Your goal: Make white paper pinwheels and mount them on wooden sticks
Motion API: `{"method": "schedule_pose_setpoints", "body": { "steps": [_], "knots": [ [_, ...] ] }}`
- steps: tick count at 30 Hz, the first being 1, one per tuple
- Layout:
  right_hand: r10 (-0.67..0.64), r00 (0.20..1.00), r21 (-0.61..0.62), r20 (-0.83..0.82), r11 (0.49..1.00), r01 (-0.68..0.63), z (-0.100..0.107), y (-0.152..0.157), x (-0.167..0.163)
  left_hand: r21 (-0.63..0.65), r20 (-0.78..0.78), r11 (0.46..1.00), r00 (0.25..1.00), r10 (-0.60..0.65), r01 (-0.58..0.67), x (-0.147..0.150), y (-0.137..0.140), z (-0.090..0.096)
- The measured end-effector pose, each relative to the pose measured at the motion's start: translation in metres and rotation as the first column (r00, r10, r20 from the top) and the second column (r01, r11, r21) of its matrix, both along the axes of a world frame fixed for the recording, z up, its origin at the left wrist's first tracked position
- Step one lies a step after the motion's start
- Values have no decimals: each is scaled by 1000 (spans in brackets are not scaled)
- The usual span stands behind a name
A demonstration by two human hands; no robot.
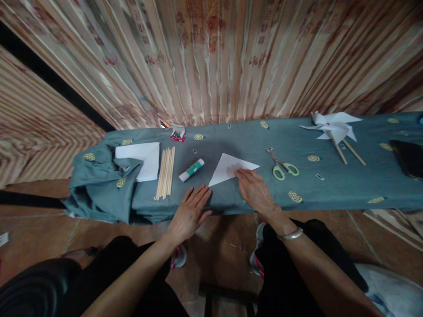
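A white sheet of paper [225, 169], folded to a triangle, lies on the cloth-covered table in front of me. My left hand [191, 210] rests at the table's near edge with fingers stretched out, the fingertips at the paper's left corner. On the paper's near edge, my right hand [256, 189] is closed, its fingers bent and together; the thumb is mostly hidden. Left of the paper lies a glue stick [191, 170] with a green label. Scissors [280, 165] with light green handles lie partly open to the right.
Several wooden sticks [166, 172] lie beside more white paper [150, 165], partly under bunched cloth [102, 176]. A small red box [177, 134] stands near the back. Paper pinwheels [335, 125] on sticks and a black phone-like object [408, 157] are at right. A curtain [211, 66] hangs behind.
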State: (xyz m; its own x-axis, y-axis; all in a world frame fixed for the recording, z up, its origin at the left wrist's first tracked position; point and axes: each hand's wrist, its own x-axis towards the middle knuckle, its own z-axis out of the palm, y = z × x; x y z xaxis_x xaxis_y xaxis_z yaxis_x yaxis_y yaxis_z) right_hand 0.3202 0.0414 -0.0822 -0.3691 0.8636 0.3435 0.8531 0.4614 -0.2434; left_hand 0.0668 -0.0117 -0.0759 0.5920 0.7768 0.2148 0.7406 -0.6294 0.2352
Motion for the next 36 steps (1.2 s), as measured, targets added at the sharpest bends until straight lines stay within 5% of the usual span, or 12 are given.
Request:
{"method": "schedule_pose_setpoints", "body": {
  "steps": [6,12,16,20,26,32,34,36],
  "knots": [
    [-159,986,51,-55,985,162,4,13,2,-63,130,995,988,79,-71,7,8,1],
    [-265,963,-62,48,962,268,12,27,18,-75,10,993,996,88,-87,22,11,3],
    [-235,970,-68,-59,971,231,18,22,26,-67,-44,992,994,100,-103,28,14,5],
    [-309,924,-226,-224,939,259,21,16,37,-28,-60,995,994,92,-94,31,20,6],
    [-323,821,-477,-472,876,70,11,3,55,-7,-97,996,991,92,-93,47,23,13],
    [-336,733,-625,-592,766,-153,14,-29,45,37,-108,998,993,-41,46,68,18,13],
    [-288,770,-612,-569,774,-162,18,-37,43,54,-91,996,994,-62,67,72,19,8],
    [-212,839,-508,-501,857,-87,21,-42,44,58,-64,995,995,-80,83,74,21,4]
  ]
}}
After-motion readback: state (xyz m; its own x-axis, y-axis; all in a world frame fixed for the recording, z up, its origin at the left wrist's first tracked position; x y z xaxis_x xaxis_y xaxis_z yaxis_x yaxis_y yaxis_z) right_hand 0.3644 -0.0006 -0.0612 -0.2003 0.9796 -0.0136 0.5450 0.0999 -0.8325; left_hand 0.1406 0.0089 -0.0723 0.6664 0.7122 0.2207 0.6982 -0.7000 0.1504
